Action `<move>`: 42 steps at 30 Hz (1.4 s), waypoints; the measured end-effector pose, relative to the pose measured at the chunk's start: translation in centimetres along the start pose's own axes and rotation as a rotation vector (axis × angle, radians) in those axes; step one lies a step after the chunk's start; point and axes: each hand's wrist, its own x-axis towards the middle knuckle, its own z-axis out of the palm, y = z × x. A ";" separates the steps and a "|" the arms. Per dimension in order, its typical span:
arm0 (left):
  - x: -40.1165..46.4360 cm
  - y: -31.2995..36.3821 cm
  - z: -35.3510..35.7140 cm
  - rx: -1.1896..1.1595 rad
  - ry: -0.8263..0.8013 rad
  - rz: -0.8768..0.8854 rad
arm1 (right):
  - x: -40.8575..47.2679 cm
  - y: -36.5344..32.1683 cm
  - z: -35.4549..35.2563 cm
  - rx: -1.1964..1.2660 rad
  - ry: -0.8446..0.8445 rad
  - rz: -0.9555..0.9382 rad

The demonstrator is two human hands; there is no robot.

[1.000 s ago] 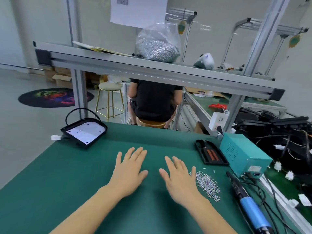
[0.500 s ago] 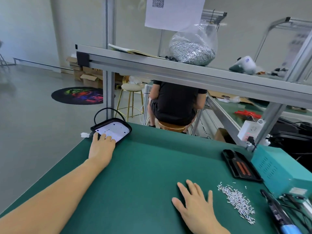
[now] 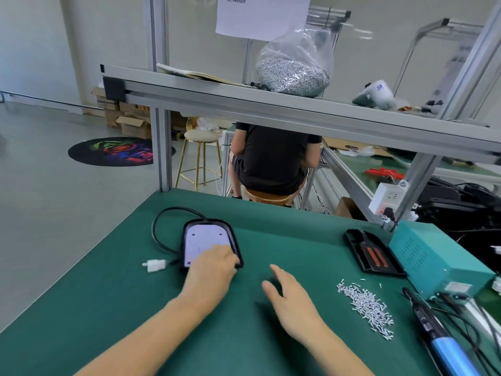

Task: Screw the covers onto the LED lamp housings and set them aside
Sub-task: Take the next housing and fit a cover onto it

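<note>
A black LED lamp housing with a white inner plate lies on the green mat, its black cable looping left to a white connector. My left hand grips the housing's near edge, fingers over the white plate. Just right of it my right hand hovers low over the mat, fingers apart and holding nothing. A black cover with two orange strips lies to the right. A pile of small silver screws sits right of my right hand. An electric screwdriver with a blue grip lies at the far right.
A teal power box stands at the right with cables in front. An overhead aluminium shelf holds a bag of screws. A person in black sits on a stool behind the bench. The mat's left edge drops to the floor.
My left hand reached to the far left, took the lamp housing and has drawn it in towards the middle of the mat. My right hand lifted slightly off the mat.
</note>
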 end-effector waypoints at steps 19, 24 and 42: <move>0.5 2.0 1.6 -0.934 -0.098 -1.096 | 0.4 2.0 -3.6 0.506 -0.062 0.041; 1.6 2.2 2.5 -1.110 -0.095 -1.221 | 0.9 2.4 -4.6 0.462 -0.076 0.063; 0.7 1.7 2.5 -1.487 0.091 -1.364 | 5.1 12.1 -11.9 -0.848 0.233 0.315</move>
